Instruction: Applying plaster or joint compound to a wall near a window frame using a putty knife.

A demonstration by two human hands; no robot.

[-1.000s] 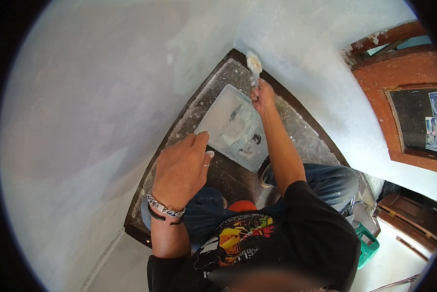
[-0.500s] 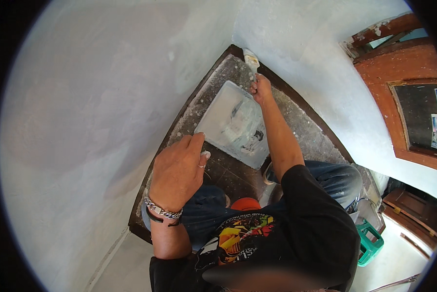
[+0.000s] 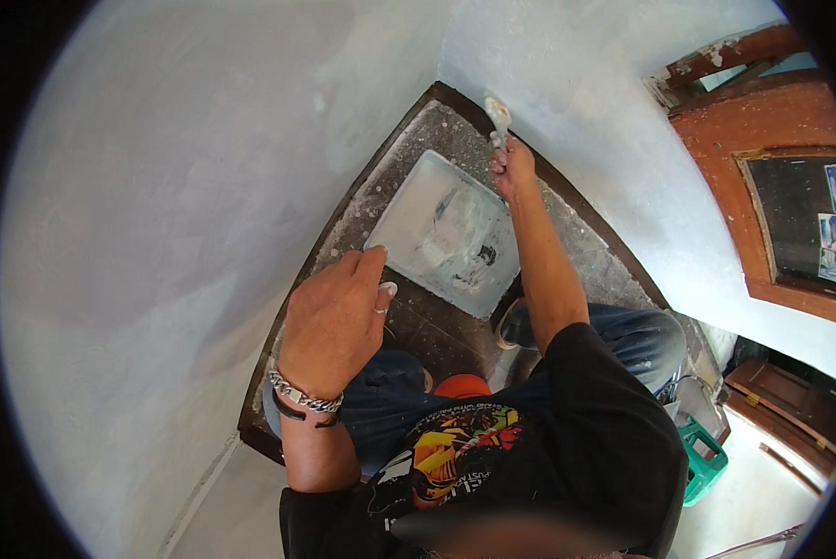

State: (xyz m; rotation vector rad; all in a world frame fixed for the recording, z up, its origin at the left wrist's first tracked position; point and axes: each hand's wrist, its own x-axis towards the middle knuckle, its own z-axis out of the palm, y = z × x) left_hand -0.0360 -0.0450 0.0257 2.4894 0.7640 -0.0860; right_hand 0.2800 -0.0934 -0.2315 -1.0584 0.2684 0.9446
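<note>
My right hand (image 3: 516,170) is stretched far forward, its fingers closed round the handle of a paintbrush (image 3: 498,111). The brush's pale, paint-coated head is at the foot of the right-hand wall, just by the dark border. Between my arms is a shallow rectangular tray (image 3: 407,202), smeared with white paint and dark streaks. At the tray's near left corner, my left hand (image 3: 334,321) pinches the rim between fingers and thumb. White paint marks that thumb.
A dark, paint-spattered ledge (image 3: 586,238) narrows toward the corner of two whitish walls (image 3: 185,186). An orange-red round object (image 3: 462,386) sits between my legs. To the right are a wooden door (image 3: 753,177) and a green plastic stool (image 3: 705,461).
My right hand and the paintbrush have shifted right along the foot of the right-hand wall, away from the corner. My left hand stays at the tray's rim.
</note>
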